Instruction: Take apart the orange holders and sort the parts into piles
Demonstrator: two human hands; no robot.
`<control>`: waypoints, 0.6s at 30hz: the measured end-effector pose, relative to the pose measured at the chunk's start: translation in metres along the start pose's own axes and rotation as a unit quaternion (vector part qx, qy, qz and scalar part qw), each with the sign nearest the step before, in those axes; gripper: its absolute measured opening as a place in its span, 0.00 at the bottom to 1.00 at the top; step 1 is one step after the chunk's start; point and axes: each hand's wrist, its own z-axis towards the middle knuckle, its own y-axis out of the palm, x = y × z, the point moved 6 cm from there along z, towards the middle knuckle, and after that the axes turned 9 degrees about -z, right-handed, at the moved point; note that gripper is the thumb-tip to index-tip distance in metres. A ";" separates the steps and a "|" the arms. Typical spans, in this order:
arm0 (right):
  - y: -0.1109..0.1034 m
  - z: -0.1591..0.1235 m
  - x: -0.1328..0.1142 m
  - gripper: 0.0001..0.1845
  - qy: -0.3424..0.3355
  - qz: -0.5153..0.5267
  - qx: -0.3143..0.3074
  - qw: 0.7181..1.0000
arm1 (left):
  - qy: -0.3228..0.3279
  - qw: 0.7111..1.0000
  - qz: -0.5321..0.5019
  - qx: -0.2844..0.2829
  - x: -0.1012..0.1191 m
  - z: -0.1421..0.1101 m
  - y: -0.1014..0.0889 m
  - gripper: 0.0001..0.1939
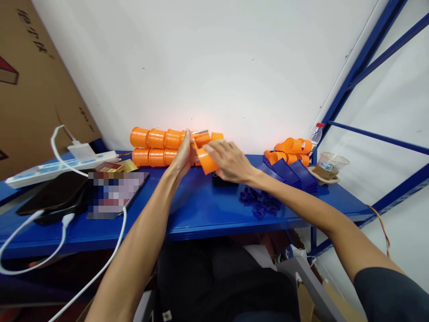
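My right hand is closed on a tilted orange cup, its fingers over the side. My left hand stands upright beside that cup, thumb up, at the end of stacked rows of orange cups. Its other fingers are hidden, so I cannot tell whether it grips anything. A shiny, silvery strip shows just behind the left thumb. Another orange cup lies past my right fingers. Under my right hand sits a black box-like object, partly covered.
On the right lie blue flat pieces, small blue parts, more orange pieces, a plastic cup and a bottle. A power strip, a black phone, a tablet-like device and white cables occupy the left.
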 end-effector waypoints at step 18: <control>0.073 -0.003 0.147 0.37 0.237 0.084 -0.189 0.949 | 0.058 0.990 0.024 0.127 0.019 -0.007 -0.018 0.24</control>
